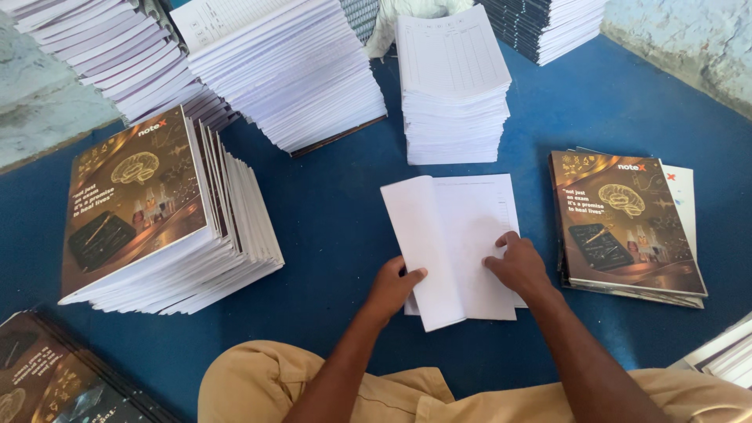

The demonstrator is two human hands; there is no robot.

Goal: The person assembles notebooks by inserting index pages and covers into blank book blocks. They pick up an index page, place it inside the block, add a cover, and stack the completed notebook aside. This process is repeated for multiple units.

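Left hand [394, 283] grip pinches folded edge of white ruled paper section [454, 243] on blue floor [337, 211]; right hand [517, 265] presses flat on it. Judged midway: small pile of brown-covered finished notebooks [627, 227] right, tall white uncovered stack [454, 86] ahead.

The person wears tan, khaki-coloured trousers creased at the knees, while both forearms and the left hand [392, 286] and right hand [517, 266] are bare, without sleeves, rings or watch.
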